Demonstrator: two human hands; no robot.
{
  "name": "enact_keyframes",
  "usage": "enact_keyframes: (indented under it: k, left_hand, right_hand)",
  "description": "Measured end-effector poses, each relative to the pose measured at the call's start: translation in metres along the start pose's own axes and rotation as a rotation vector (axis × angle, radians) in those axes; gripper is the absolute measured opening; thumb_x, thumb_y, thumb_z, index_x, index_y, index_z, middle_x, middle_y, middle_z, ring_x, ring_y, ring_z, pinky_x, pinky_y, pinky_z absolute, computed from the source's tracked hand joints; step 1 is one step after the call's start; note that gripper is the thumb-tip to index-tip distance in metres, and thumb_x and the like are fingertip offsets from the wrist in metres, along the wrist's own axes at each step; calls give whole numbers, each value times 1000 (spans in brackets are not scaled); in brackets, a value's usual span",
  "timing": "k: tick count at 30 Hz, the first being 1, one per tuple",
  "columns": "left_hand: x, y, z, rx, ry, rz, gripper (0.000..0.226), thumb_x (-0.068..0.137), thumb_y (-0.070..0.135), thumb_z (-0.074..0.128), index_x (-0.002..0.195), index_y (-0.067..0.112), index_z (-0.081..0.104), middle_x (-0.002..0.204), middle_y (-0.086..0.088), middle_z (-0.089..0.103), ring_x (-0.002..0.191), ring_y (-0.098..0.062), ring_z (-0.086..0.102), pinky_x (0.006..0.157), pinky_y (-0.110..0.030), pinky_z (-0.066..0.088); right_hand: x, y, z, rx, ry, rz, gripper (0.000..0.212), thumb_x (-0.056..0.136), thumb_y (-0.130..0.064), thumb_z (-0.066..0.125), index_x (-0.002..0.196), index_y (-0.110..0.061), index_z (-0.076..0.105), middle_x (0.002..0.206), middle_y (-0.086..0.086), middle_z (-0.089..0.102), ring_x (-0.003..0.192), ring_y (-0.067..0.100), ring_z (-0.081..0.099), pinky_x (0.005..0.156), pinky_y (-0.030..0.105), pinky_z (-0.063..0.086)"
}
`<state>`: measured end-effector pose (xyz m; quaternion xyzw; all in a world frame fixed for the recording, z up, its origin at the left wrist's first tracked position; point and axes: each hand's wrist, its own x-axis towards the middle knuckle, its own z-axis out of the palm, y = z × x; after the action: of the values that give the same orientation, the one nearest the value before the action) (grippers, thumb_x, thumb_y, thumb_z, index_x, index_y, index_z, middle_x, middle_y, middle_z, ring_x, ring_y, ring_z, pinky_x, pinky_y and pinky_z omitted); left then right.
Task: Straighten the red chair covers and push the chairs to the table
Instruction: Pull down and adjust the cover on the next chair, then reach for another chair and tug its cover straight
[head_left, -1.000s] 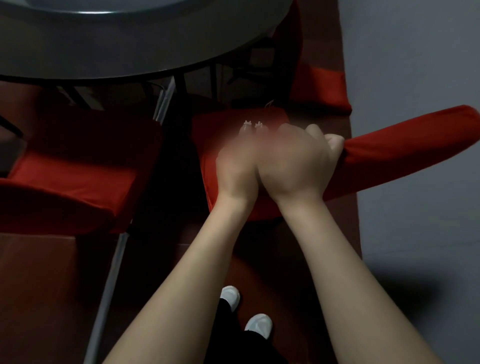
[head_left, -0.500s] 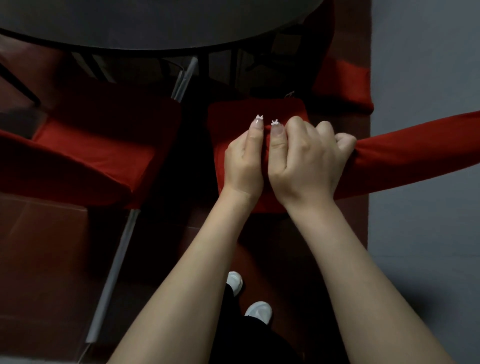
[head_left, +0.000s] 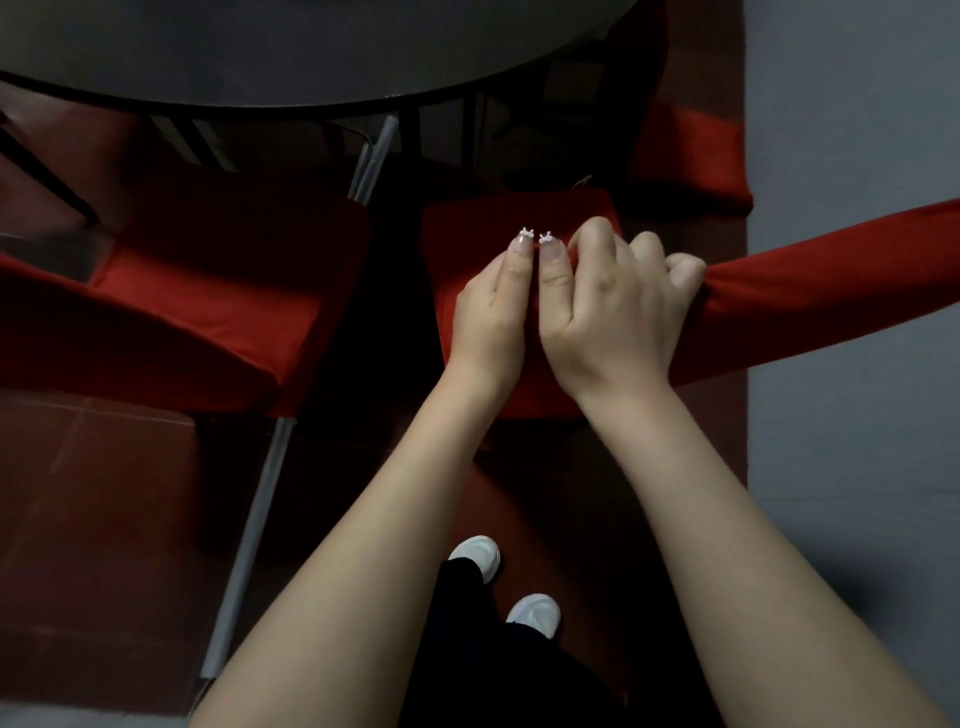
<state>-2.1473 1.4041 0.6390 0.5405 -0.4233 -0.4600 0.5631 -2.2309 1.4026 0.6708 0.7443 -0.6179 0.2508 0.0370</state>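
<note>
Near the table, grey wall meets reddish floor.

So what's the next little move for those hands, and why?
Probably pull the chair cover down snug over the backrest's end. The left hand and right hand grip it there side by side, and the seat lies clear of the table, so pushing in likely comes afterwards.

Red chair covers, dark grey table, white shoes.
</note>
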Motion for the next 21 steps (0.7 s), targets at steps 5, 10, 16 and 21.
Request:
enact_keyframes:
  k: [5, 10, 16, 21]
  left_hand:
    - [-3, -3, -8, 75, 20, 17, 42, 93, 44, 34, 90, 20, 68, 78, 13, 64, 78, 1, 59, 73, -13, 45]
    - [-5, 4, -19, 241, -29, 3, 34, 99, 39, 33, 77, 34, 59, 74, 14, 61, 73, 6, 56, 69, -10, 41]
    - [6, 33, -22, 426, -28, 33, 16, 94, 28, 46, 85, 29, 59, 82, 12, 65, 78, 7, 59, 64, -7, 42]
    - [8, 52, -10, 430, -75, 31, 11, 94, 25, 48, 91, 27, 58, 88, 9, 68, 87, -3, 64, 78, -22, 49]
  right_hand:
    - [-2, -2, -3, 4, -41, 11, 49, 96, -46, 22, 95, -11, 56, 84, 3, 65, 86, 27, 54, 80, 39, 23]
    - [-2, -3, -9, 60, -125, 38, 45, 99, -50, 26, 97, -13, 51, 85, 0, 63, 91, 24, 53, 85, 39, 24]
    - [7, 8, -27, 370, -226, 172, 34, 97, -51, 30, 92, -18, 39, 81, -8, 49, 98, 26, 51, 84, 37, 29]
    - [15, 26, -47, 615, -269, 322, 36, 97, -52, 30, 94, -18, 42, 92, 4, 63, 97, 24, 56, 84, 37, 42]
